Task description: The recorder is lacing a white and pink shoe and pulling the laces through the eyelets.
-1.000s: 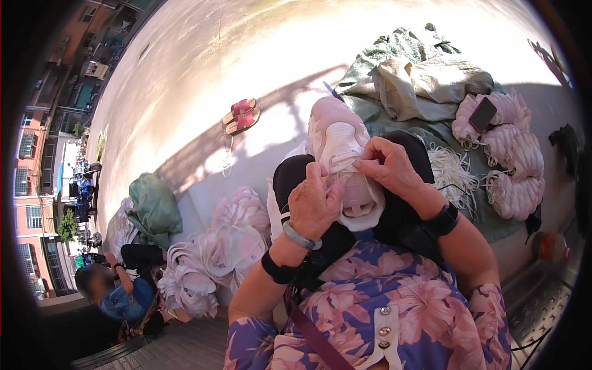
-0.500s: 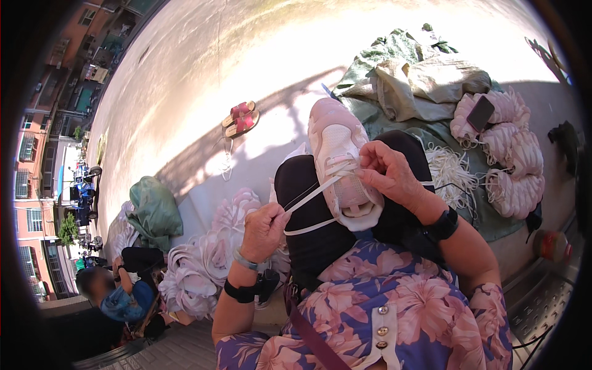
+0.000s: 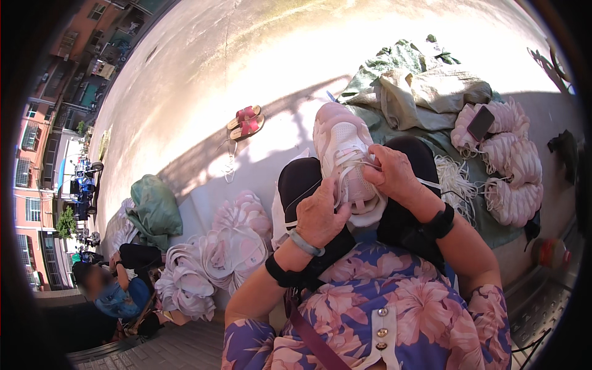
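A pale pink and white sneaker (image 3: pixel 338 126) lies across my black-clad thighs, its toe pointing away from me. White shoelace (image 3: pixel 353 159) is threaded through its upper eyelets. My left hand (image 3: pixel 317 214) grips the sneaker's left side near the ankle opening, fingers along the edge and thumb toward the tongue. What its fingertips pinch there is partly hidden. On the other side, my right hand (image 3: pixel 393 174) has thumb and forefinger closed on the lace over the eyelets.
Right of my legs lie a bundle of white laces (image 3: pixel 455 185) and bundled pink shoe uppers (image 3: pixel 515 166) with a phone (image 3: pixel 480 123) on top. More uppers (image 3: pixel 231 246) are heaped at left. Red sandals (image 3: pixel 246 123), sacks (image 3: pixel 419 92) and a seated person (image 3: pixel 120 290) are around me.
My left hand has moved right, from holding the lace stretched out to the left, onto the sneaker's side. The long taut lace no longer shows. My right hand stays at the eyelets.
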Motion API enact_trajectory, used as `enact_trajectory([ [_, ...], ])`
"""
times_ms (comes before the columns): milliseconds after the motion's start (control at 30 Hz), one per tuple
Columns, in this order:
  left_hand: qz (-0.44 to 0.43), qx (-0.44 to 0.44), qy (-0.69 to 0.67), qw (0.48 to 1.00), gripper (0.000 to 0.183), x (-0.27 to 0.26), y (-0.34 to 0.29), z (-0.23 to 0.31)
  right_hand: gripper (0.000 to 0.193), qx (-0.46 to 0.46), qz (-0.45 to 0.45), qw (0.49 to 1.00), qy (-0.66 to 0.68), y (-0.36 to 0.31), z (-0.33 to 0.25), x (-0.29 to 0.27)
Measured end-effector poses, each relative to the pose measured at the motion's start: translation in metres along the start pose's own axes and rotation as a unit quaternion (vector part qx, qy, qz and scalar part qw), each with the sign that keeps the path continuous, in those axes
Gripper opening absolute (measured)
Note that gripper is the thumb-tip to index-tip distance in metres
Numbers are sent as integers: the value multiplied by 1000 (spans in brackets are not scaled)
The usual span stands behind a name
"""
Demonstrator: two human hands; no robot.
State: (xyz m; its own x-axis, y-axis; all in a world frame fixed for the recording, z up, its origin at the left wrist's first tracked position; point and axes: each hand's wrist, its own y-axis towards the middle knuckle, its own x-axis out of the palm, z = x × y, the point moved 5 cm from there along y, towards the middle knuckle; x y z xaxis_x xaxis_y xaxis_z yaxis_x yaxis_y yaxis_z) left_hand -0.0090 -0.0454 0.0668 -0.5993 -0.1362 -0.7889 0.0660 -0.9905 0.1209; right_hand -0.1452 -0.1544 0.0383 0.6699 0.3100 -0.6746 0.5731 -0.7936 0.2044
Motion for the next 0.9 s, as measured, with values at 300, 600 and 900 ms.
enact_trajectory([
  [300, 70, -39, 91, 993, 27, 10, 14, 0, 28, 49, -20, 996, 76, -3, -11, -11],
  [600, 68, -66, 89, 992, 24, 13, 17, -7, 26, 87, -22, 991, 102, -10, 17, -28],
  [900, -21, -65, 127, 990, 29, -18, 10, 8, 10, -52, -20, 998, -34, -18, -13, -36],
])
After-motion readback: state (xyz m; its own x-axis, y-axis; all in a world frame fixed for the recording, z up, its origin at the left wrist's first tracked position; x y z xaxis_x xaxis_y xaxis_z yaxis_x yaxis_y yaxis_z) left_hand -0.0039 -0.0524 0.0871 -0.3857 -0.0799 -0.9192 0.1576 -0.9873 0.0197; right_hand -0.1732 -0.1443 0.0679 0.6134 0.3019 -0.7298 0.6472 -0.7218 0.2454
